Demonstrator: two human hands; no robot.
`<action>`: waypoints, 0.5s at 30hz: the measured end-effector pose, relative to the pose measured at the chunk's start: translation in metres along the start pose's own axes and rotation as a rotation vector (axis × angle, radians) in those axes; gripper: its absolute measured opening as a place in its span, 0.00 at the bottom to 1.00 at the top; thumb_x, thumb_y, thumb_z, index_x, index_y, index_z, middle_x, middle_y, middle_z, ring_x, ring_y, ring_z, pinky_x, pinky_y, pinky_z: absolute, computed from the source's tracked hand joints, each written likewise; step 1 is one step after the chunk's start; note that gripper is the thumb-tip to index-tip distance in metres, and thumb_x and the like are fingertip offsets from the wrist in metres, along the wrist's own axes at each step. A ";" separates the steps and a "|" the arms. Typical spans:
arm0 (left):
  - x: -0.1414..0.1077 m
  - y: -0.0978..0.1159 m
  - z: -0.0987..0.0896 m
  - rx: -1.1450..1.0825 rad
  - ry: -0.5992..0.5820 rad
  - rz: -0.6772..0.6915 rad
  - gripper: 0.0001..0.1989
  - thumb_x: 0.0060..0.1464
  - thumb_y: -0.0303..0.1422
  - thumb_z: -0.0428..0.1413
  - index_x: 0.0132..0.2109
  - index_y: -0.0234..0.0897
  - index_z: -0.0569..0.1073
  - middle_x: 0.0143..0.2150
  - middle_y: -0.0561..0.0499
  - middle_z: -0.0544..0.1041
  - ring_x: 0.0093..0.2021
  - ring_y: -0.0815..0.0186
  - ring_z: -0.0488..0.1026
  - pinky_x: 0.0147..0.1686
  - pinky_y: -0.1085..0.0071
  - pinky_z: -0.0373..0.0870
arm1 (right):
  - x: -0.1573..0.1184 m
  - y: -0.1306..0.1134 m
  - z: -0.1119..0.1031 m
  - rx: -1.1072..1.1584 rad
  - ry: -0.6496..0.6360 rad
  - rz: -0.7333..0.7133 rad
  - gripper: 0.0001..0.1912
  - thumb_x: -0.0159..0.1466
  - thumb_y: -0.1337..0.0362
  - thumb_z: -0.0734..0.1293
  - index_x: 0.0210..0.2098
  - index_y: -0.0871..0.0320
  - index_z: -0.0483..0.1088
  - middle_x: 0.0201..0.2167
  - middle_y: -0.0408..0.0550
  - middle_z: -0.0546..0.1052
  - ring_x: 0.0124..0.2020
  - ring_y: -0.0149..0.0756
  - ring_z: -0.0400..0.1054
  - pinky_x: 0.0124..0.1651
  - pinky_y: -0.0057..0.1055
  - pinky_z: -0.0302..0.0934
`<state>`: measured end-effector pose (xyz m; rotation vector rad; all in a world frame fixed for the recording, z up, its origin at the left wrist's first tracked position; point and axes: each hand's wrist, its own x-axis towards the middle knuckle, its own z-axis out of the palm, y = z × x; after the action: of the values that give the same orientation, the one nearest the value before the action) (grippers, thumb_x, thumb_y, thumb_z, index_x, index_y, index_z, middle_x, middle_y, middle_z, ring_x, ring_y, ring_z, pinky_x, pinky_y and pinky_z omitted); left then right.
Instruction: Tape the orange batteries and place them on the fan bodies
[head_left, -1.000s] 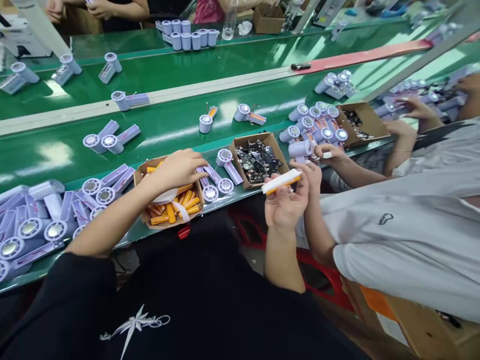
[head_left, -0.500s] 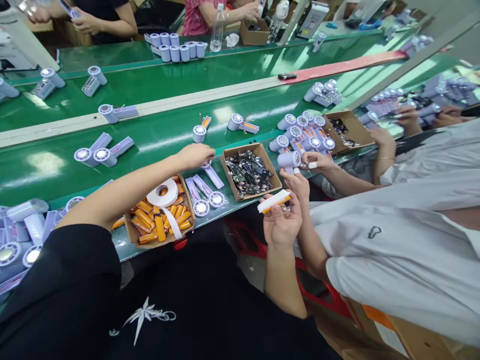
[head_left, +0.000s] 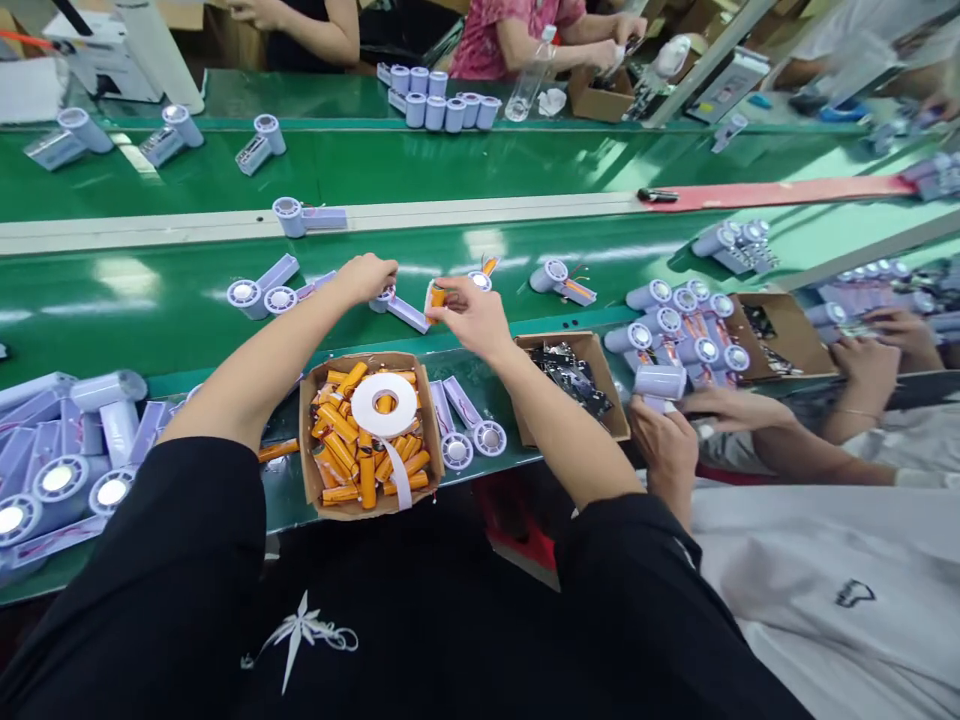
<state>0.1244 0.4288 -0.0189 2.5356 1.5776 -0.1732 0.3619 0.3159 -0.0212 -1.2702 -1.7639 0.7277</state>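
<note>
My left hand (head_left: 369, 277) is closed over the round head of a lavender handheld fan housing (head_left: 409, 316), whose open handle points right and towards me. Just right of it, my right hand (head_left: 474, 315) pinches an orange-wrapped battery (head_left: 438, 296) upright near the handle's end; a white edge shows on it. Below my forearms stands a cardboard box (head_left: 306, 440) of orange batteries (head_left: 341, 440), with a roll of white tape (head_left: 360, 405) on top and its loose end hanging down. Two fan housings (head_left: 480, 425) lie beside that box.
To the right are a carton of black circuit boards (head_left: 574, 375) and a cluster of fan housings (head_left: 675, 320). More housings (head_left: 67, 470) are piled at the left. A co-worker's hands (head_left: 667, 445) hold a fan at the right. A pale divider strip (head_left: 450, 212) runs along the green bench.
My right hand has moved from near my body, up and left over the bench, bringing the battery to the fan housing. My left hand has lifted the housing slightly. The view has shifted left.
</note>
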 end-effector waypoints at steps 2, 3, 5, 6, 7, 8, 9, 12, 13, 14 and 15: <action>0.004 0.001 0.003 -0.031 0.002 0.011 0.19 0.71 0.37 0.52 0.60 0.41 0.83 0.54 0.40 0.86 0.59 0.50 0.83 0.55 0.65 0.74 | 0.021 0.014 0.013 -0.167 -0.121 0.040 0.23 0.63 0.62 0.78 0.57 0.55 0.79 0.41 0.47 0.89 0.46 0.45 0.86 0.56 0.44 0.79; 0.005 0.002 0.004 -0.047 0.003 0.018 0.19 0.71 0.37 0.53 0.60 0.40 0.83 0.54 0.40 0.86 0.59 0.50 0.83 0.56 0.64 0.74 | 0.027 0.019 0.017 -0.236 -0.168 0.059 0.23 0.64 0.64 0.78 0.59 0.55 0.79 0.42 0.49 0.89 0.46 0.46 0.86 0.56 0.43 0.79; 0.007 0.003 0.005 -0.075 0.010 0.027 0.19 0.71 0.36 0.53 0.60 0.40 0.84 0.54 0.39 0.86 0.58 0.50 0.83 0.55 0.64 0.74 | 0.033 0.023 0.022 -0.353 -0.242 0.095 0.24 0.66 0.65 0.77 0.61 0.57 0.78 0.45 0.52 0.89 0.48 0.48 0.85 0.55 0.41 0.77; 0.007 0.004 0.006 -0.086 0.017 0.028 0.19 0.71 0.36 0.53 0.60 0.40 0.83 0.54 0.39 0.86 0.57 0.50 0.83 0.55 0.64 0.74 | 0.033 0.023 0.022 -0.407 -0.275 0.107 0.24 0.68 0.64 0.76 0.63 0.57 0.77 0.46 0.53 0.89 0.49 0.48 0.85 0.55 0.41 0.76; 0.007 0.006 0.006 -0.098 0.023 0.030 0.19 0.71 0.35 0.53 0.60 0.40 0.83 0.54 0.39 0.86 0.57 0.51 0.83 0.55 0.64 0.74 | 0.033 0.022 0.022 -0.467 -0.315 0.112 0.25 0.69 0.63 0.75 0.64 0.56 0.77 0.48 0.54 0.89 0.51 0.49 0.85 0.56 0.40 0.76; 0.007 0.007 0.007 -0.109 0.029 0.034 0.19 0.70 0.35 0.53 0.60 0.40 0.83 0.53 0.39 0.86 0.56 0.51 0.83 0.55 0.64 0.74 | 0.032 0.019 0.022 -0.538 -0.358 0.111 0.24 0.70 0.62 0.75 0.65 0.56 0.76 0.49 0.55 0.88 0.52 0.50 0.84 0.56 0.41 0.75; 0.007 0.008 0.007 -0.120 0.033 0.039 0.19 0.70 0.35 0.53 0.60 0.40 0.84 0.53 0.39 0.86 0.56 0.51 0.83 0.55 0.64 0.74 | 0.031 0.016 0.022 -0.619 -0.402 0.106 0.24 0.72 0.60 0.74 0.66 0.55 0.76 0.50 0.56 0.88 0.53 0.52 0.84 0.56 0.42 0.74; 0.008 0.012 0.011 -0.147 0.040 0.047 0.18 0.68 0.34 0.55 0.58 0.40 0.84 0.52 0.39 0.86 0.56 0.50 0.82 0.56 0.62 0.74 | 0.029 0.005 0.025 -0.862 -0.518 0.095 0.24 0.76 0.53 0.69 0.68 0.51 0.76 0.52 0.62 0.87 0.54 0.59 0.82 0.55 0.46 0.73; 0.009 0.013 0.012 -0.159 0.042 0.044 0.18 0.68 0.33 0.55 0.58 0.40 0.84 0.52 0.39 0.86 0.56 0.50 0.82 0.56 0.61 0.74 | 0.030 0.002 0.027 -0.917 -0.545 0.095 0.25 0.77 0.50 0.67 0.70 0.50 0.75 0.52 0.64 0.86 0.54 0.60 0.82 0.55 0.47 0.72; 0.011 0.014 0.014 -0.187 0.045 0.049 0.18 0.67 0.33 0.55 0.58 0.40 0.84 0.52 0.39 0.85 0.56 0.49 0.82 0.57 0.60 0.74 | 0.031 -0.001 0.030 -0.954 -0.570 0.094 0.26 0.78 0.49 0.66 0.71 0.49 0.74 0.53 0.65 0.86 0.54 0.61 0.82 0.54 0.47 0.72; 0.012 0.015 0.015 -0.220 0.049 0.056 0.18 0.67 0.33 0.55 0.58 0.40 0.84 0.52 0.38 0.85 0.57 0.49 0.81 0.58 0.59 0.74 | 0.033 -0.003 0.034 -0.977 -0.596 0.091 0.27 0.78 0.48 0.65 0.72 0.48 0.72 0.55 0.66 0.85 0.54 0.62 0.82 0.54 0.48 0.72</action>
<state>0.1433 0.4300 -0.0345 2.4262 1.4520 0.0661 0.3260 0.3463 -0.0263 -1.8880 -2.7382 0.2654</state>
